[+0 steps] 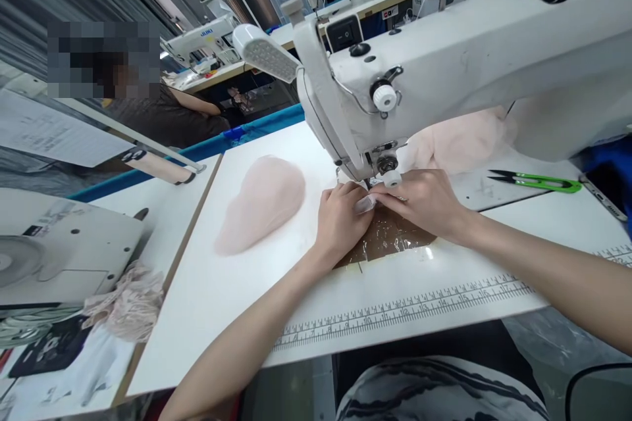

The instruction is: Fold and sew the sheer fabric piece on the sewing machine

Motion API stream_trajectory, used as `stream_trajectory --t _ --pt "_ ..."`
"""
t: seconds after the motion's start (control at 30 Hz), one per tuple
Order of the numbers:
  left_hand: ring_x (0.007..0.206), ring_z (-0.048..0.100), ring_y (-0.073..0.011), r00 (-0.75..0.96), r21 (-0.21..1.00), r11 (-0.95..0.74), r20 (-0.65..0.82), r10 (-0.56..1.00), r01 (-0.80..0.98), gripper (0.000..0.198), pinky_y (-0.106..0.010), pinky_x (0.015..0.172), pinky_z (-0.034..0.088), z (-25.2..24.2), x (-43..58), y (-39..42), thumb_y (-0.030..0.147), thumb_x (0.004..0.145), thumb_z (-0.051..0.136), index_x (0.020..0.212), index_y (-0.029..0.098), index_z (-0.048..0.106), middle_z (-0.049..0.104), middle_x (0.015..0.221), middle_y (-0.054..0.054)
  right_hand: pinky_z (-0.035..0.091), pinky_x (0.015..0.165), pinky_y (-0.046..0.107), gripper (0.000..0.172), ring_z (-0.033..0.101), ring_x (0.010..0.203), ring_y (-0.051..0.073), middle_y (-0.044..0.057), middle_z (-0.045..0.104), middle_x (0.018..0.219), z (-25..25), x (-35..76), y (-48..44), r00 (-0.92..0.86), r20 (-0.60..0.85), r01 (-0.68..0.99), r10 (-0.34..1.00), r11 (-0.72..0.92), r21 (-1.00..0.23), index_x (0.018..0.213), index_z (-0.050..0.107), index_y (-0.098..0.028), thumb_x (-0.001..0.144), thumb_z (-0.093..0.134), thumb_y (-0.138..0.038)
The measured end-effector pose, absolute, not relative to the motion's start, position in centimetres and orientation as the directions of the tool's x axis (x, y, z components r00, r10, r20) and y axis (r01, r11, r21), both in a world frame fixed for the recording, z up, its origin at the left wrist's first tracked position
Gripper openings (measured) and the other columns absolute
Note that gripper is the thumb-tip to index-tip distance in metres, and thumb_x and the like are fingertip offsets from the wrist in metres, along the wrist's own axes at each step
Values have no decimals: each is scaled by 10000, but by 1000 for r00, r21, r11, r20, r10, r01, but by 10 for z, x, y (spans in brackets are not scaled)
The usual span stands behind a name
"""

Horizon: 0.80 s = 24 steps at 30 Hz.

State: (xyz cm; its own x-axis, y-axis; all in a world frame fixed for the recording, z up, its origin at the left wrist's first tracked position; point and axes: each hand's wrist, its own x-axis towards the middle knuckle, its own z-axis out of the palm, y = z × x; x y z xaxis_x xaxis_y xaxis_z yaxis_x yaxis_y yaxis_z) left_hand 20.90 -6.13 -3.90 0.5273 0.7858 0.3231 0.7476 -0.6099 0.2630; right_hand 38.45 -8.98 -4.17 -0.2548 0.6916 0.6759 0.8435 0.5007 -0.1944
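Both hands are close together under the head of a white sewing machine (345, 112). My left hand (343, 220) has its fingers bent beside the needle area, on a small piece of sheer whitish fabric (365, 204). From the right, my right hand (427, 200) pinches the edge of that fabric near the presser foot. Beneath the hands lies a brown, tape-covered patch (390, 237) on the white table (266, 296). A sheer pink piece (266, 204) rests flat to the left. More pink fabric (459, 138) lies behind the machine's needle end.
Green thread snips (538, 181) and a phone-like object (603, 198) lie at the right. A ruler strip (405, 309) runs along the front edge. A thread cone (158, 166) and a crumpled pink bundle (131, 302) are left. Another person (162, 112) sits beyond the table.
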Motion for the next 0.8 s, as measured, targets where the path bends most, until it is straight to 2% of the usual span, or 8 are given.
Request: stream_trajectory --t 0.13,0.3,0.43,0.5,0.57,0.67,0.8 --pt "916 595 -219 544 266 -625 321 776 734 148 -403 838 417 -40 207 -59 206 854 531 914 207 665 671 974 -26 270 482 249 321 581 528 116 -7 680 590 -41 384 -90 -242 635 849 734 477 -228 783 740 -207 929 499 -361" --pt "900 591 -223 570 195 -645 331 752 739 183 -410 830 421 -34 207 -58 334 879 554 883 196 674 689 932 -27 268 464 251 319 589 510 120 -5 678 576 -41 384 -90 -212 623 857 752 450 -251 764 738 -196 922 507 -347" --pt "941 569 -219 702 135 -748 271 659 650 213 -396 842 431 -21 200 -58 254 910 494 861 212 696 686 960 -26 342 475 235 241 612 534 115 -18 707 635 -42 387 -96 -228 617 817 753 493 -300 824 746 -224 907 537 -310" --pt "988 551 -236 780 64 -810 236 580 583 218 -395 845 439 -19 195 -62 238 907 489 942 217 703 669 1018 -49 435 539 232 205 645 605 120 -21 731 720 -43 389 -102 -315 597 766 738 569 -300 838 742 -229 898 548 -260" --pt "1024 541 -252 810 -12 -834 247 531 551 244 -401 855 441 -22 190 -70 243 910 486 1047 206 685 659 1073 -68 517 690 266 211 678 733 139 -1 746 836 -44 391 -108 -435 585 721 685 654 -229 802 734 -206 888 542 -189" --pt "1082 544 -251 802 -90 -828 325 501 554 290 -406 921 421 -32 185 -84 240 920 478 1147 161 640 646 1180 -70 501 925 352 232 687 846 161 29 746 915 -45 391 -114 -542 605 690 583 720 -76 761 720 -173 852 529 -78" --pt "1190 539 -215 814 -106 -845 350 462 525 331 -406 1033 365 -41 180 -95 200 931 442 1217 133 594 615 1260 -77 500 967 379 250 693 862 165 38 746 922 -46 388 -116 -575 582 687 575 725 -39 824 724 -172 832 515 -34"
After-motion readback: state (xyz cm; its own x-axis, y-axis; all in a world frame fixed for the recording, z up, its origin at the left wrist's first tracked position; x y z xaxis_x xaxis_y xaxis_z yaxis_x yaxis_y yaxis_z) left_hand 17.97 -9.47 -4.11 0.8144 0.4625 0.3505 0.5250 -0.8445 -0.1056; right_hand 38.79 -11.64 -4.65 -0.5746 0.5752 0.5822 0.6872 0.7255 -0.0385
